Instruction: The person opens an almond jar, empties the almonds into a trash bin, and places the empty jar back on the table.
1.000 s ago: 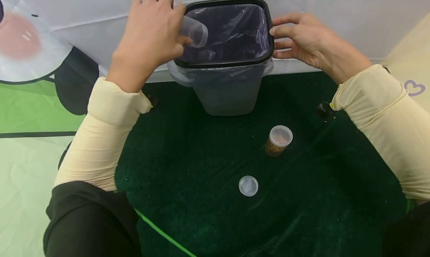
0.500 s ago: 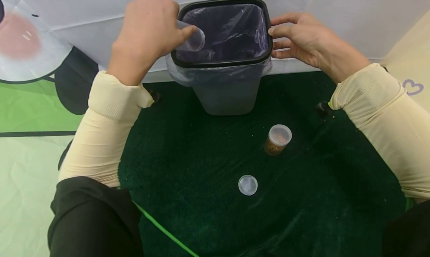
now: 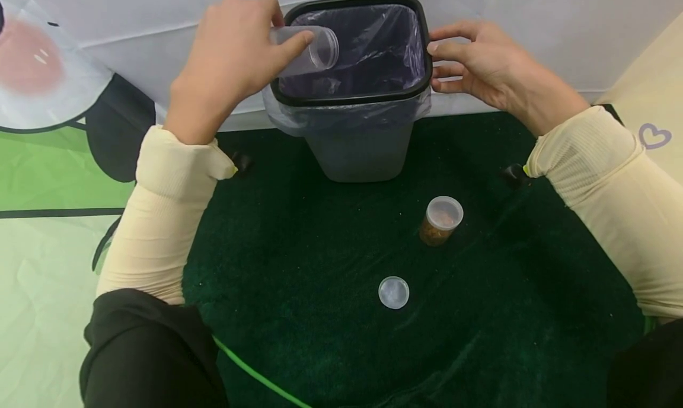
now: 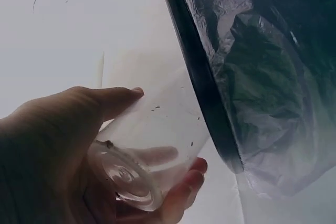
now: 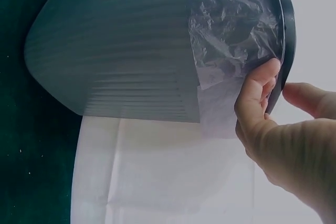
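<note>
My left hand (image 3: 229,58) grips a clear plastic jar (image 3: 306,52) on its side at the bin's left rim, its mouth turned inward over the bin. A few dark specks cling to the jar's wall (image 4: 168,114) in the left wrist view, its base toward the palm. The grey trash bin (image 3: 363,153) has a black rim (image 3: 368,97) and a thin plastic liner (image 3: 373,52). At its right side my right hand (image 3: 480,64) holds the rim between thumb and fingers; the right wrist view shows fingertips (image 5: 270,67) against the outside below it.
A lidded jar (image 3: 440,221) with brown contents stands on the dark green cloth (image 3: 299,265). A loose round translucent lid (image 3: 393,292) lies nearer me. White fabric (image 3: 533,40) rises behind the bin, and a green cord (image 3: 256,372) runs at lower left.
Since half a second ago the jar has swung a little up and right, farther over the bin, showing more of its side. My right hand keeps its place on the rim.
</note>
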The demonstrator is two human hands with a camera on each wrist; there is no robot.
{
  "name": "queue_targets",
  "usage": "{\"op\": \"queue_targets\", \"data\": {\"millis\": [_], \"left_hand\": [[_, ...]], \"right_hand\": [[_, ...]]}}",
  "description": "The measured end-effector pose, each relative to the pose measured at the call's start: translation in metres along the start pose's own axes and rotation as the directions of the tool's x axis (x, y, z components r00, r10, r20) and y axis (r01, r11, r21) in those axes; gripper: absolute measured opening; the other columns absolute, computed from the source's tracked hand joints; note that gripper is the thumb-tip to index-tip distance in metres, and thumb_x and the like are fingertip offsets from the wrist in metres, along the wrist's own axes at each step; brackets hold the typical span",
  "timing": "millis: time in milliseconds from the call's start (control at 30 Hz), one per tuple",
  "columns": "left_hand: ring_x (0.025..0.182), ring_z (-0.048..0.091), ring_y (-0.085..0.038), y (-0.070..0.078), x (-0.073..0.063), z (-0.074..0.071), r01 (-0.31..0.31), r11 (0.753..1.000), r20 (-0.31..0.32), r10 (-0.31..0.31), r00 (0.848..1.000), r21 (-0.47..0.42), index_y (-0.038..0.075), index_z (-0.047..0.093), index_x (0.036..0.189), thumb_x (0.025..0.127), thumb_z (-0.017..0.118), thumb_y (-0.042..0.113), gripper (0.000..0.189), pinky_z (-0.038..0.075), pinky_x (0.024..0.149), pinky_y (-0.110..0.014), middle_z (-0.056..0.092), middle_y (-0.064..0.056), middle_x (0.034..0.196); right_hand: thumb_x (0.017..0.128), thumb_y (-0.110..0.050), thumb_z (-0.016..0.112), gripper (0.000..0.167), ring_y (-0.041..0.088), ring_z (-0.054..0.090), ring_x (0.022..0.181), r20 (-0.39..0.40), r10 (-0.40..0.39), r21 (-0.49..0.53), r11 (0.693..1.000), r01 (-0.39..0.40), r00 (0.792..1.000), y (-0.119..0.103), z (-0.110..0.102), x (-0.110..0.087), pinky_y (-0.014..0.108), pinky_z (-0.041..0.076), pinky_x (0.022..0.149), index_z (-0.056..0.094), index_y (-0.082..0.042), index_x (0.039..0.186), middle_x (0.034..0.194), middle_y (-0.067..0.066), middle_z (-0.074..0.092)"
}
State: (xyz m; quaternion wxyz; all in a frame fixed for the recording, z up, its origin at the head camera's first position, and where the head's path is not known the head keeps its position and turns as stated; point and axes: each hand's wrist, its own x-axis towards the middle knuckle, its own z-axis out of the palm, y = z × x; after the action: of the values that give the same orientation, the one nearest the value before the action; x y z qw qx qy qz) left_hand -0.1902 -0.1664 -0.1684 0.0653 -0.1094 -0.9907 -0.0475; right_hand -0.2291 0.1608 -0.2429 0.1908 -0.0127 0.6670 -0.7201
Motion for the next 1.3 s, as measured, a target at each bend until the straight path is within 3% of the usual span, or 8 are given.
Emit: {"op": "queue_targets", "data": {"millis": [167, 267, 367, 500, 633, 800, 1133, 1300], "left_hand": [[0.086, 0.051, -0.028, -0.007, -0.003, 0.003, 0.037, 0.995, 0.0, -0.037, 0.999, -0.094, 0.007, 0.047, 0.154, 0.105, 0.043, 0.058, 0.071, 0.041, 0.073, -0.037, 0.058, -0.016, 0.101], [0.101, 0.057, -0.031, -0.013, -0.008, 0.005, 0.042, 0.982, -0.007, -0.044, 0.999, -0.184, 0.009, 0.044, 0.156, 0.106, 0.044, 0.056, 0.069, 0.048, 0.086, -0.043, 0.062, -0.019, 0.12], [0.118, 0.058, -0.032, -0.02, -0.013, 0.007, 0.046, 0.959, -0.022, -0.054, 0.998, -0.279, 0.013, 0.043, 0.158, 0.106, 0.047, 0.054, 0.066, 0.049, 0.098, -0.044, 0.054, -0.015, 0.152], [0.114, 0.056, -0.021, -0.029, -0.021, 0.012, 0.056, 0.91, -0.052, -0.085, 0.995, -0.41, 0.021, 0.045, 0.158, 0.105, 0.051, 0.052, 0.061, 0.049, 0.092, -0.029, 0.049, -0.005, 0.158], [0.111, 0.057, -0.011, -0.038, -0.029, 0.02, 0.017, 0.791, -0.111, -0.107, 0.988, -0.611, 0.023, 0.049, 0.154, 0.104, 0.06, 0.041, 0.054, 0.05, 0.087, -0.022, 0.054, -0.006, 0.148], [0.11, 0.064, -0.013, -0.046, -0.036, 0.032, -0.069, 0.63, -0.188, -0.125, 0.974, -0.774, 0.018, 0.055, 0.15, 0.1, 0.071, 0.023, 0.053, 0.055, 0.088, -0.021, 0.056, -0.003, 0.142], [0.111, 0.068, -0.019, -0.056, -0.049, 0.055, -0.118, 0.444, -0.214, -0.172, 0.962, -0.888, 0.018, 0.06, 0.143, 0.087, 0.083, 0.014, 0.061, 0.059, 0.087, -0.022, 0.055, -0.001, 0.131], [0.11, 0.067, -0.021, -0.059, -0.057, 0.069, -0.132, 0.375, -0.211, -0.178, 0.961, -0.917, 0.017, 0.062, 0.139, 0.086, 0.083, 0.013, 0.058, 0.058, 0.088, -0.021, 0.053, -0.002, 0.13]], "right_hand": [[0.099, -0.017, 0.07, 0.056, 0.024, 0.057, 0.096, 0.019, -0.027, 0.052, 0.998, 0.026, 0.999, 0.003, -0.004, -0.002, 0.027, 0.061, 0.071, 0.047, -0.012, 0.15, 0.124, 0.008, 0.05], [0.101, -0.016, 0.066, 0.054, 0.023, 0.057, 0.096, 0.04, -0.058, 0.054, 0.997, 0.056, 0.998, 0.006, -0.006, -0.004, 0.027, 0.061, 0.072, 0.047, -0.012, 0.151, 0.13, 0.007, 0.05], [0.102, -0.015, 0.065, 0.055, 0.022, 0.057, 0.096, 0.058, -0.099, 0.053, 0.994, 0.096, 0.993, 0.009, -0.009, -0.006, 0.027, 0.06, 0.074, 0.046, -0.012, 0.153, 0.134, 0.007, 0.05], [0.1, -0.014, 0.069, 0.058, 0.022, 0.059, 0.094, 0.071, -0.154, 0.08, 0.986, 0.148, 0.985, 0.013, -0.013, -0.009, 0.027, 0.06, 0.074, 0.047, -0.01, 0.153, 0.127, 0.009, 0.053], [0.099, -0.013, 0.07, 0.055, 0.022, 0.061, 0.091, 0.081, -0.208, 0.09, 0.976, 0.201, 0.975, 0.019, -0.017, -0.012, 0.027, 0.061, 0.072, 0.05, -0.01, 0.15, 0.118, 0.01, 0.057], [0.098, -0.009, 0.07, 0.051, 0.021, 0.063, 0.088, 0.094, -0.261, 0.103, 0.962, 0.252, 0.961, 0.027, -0.02, -0.016, 0.027, 0.062, 0.071, 0.053, -0.009, 0.146, 0.115, 0.011, 0.059], [0.099, -0.007, 0.068, 0.046, 0.022, 0.064, 0.087, 0.116, -0.307, 0.13, 0.947, 0.292, 0.944, 0.041, -0.027, -0.027, 0.028, 0.063, 0.073, 0.055, -0.006, 0.143, 0.114, 0.013, 0.058], [0.101, -0.006, 0.066, 0.043, 0.022, 0.064, 0.087, 0.126, -0.335, 0.111, 0.94, 0.322, 0.934, 0.046, -0.033, -0.032, 0.027, 0.062, 0.074, 0.056, -0.005, 0.143, 0.115, 0.013, 0.058]]}}
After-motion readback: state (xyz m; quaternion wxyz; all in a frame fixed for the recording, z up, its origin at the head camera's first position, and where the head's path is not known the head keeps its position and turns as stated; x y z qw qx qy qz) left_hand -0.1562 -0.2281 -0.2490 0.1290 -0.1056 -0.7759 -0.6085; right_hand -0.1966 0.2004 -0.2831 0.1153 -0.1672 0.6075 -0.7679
